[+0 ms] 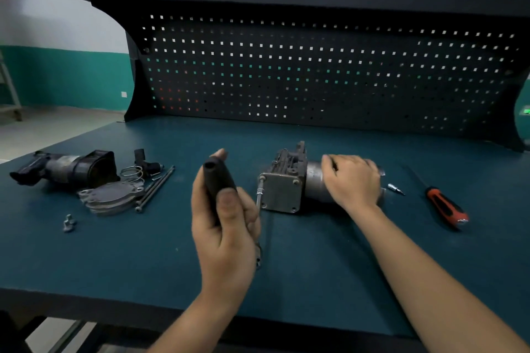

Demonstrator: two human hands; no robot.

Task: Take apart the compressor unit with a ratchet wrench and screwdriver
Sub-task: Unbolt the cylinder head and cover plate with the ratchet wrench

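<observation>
Both hands meet the compressor unit (282,192) on the bench (315,266): the left hand (226,223) wraps its fingers round the ratchet wrench (214,178), its extension seemingly on a corner bolt (261,179); the right hand (352,180) clasps the unit's cylinder. A screwdriver (446,205) lies to the unit's right.

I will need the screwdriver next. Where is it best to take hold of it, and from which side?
Take the screwdriver by its thick orange-and-black handle, from above, probably with the right hand, which is nearer. It lies flat on the bench, handle toward the person, thin shaft pointing away, with free space on both sides.
</observation>
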